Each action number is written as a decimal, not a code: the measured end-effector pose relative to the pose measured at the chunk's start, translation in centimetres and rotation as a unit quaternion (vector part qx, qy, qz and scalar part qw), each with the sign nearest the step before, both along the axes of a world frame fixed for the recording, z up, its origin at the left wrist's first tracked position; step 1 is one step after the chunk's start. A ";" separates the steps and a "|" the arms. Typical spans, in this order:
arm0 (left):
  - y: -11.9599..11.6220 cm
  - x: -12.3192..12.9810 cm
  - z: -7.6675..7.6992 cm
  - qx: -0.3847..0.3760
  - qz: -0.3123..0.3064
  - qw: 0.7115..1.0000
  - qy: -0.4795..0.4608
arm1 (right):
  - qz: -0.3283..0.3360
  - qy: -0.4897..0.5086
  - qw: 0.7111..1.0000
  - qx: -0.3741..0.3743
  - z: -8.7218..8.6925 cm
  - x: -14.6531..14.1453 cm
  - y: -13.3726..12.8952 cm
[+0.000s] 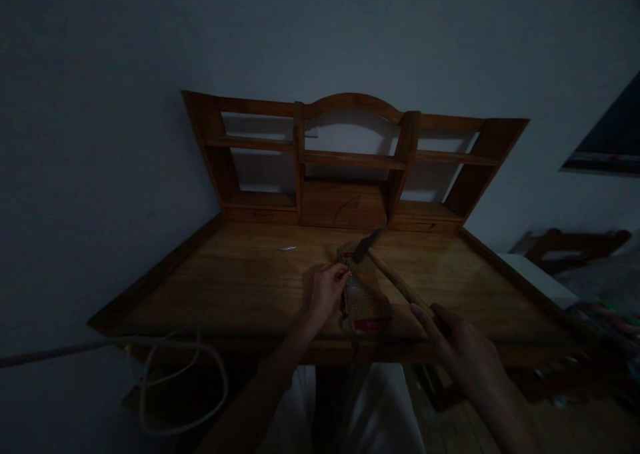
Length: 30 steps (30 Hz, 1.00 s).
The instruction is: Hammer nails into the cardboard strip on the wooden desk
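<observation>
In my right hand [447, 331] is a hammer [395, 277], gripped by its wooden handle. Its dark metal head tilts over the far end of a flattened cardboard piece [367, 301] with a printed yellow and red surface. My left hand [330, 281] pinches at the left edge of that cardboard, its fingertips close together near the hammer head. Whatever lies between those fingertips is too small and dim to name. A small pale flat object [288, 248] rests on the desk [250, 287], left of the cardboard and beyond my left hand.
A wooden shelf unit [345, 201] with compartments and small drawers stands along the desk's back. Off the desk's left front corner hangs a looped pale cable [220, 374]. To the right are a chair back [580, 244] and a white surface [537, 277].
</observation>
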<state>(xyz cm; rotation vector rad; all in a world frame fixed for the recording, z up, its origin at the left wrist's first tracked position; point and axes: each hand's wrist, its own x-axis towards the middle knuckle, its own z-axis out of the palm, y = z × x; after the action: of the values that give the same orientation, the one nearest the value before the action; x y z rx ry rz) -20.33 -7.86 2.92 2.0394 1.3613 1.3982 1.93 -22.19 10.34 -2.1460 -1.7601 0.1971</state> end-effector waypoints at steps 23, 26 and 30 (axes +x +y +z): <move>-0.3 -0.3 0.7 -0.030 -0.011 0.999 0.024 | 0.022 0.018 1.000 0.006 0.8 -0.4 0.1; -0.4 -0.4 0.9 -0.024 -0.010 0.999 0.025 | 0.020 0.015 1.000 0.004 0.7 -0.4 0.1; -0.2 -0.4 0.6 -0.042 -0.021 0.999 0.009 | 0.019 0.010 1.000 0.005 0.5 -0.1 0.2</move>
<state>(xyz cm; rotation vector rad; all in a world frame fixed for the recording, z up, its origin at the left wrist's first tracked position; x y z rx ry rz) -20.75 -8.06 3.49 2.0183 1.3532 1.2856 1.78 -22.03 10.88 -2.0972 -1.7886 0.2182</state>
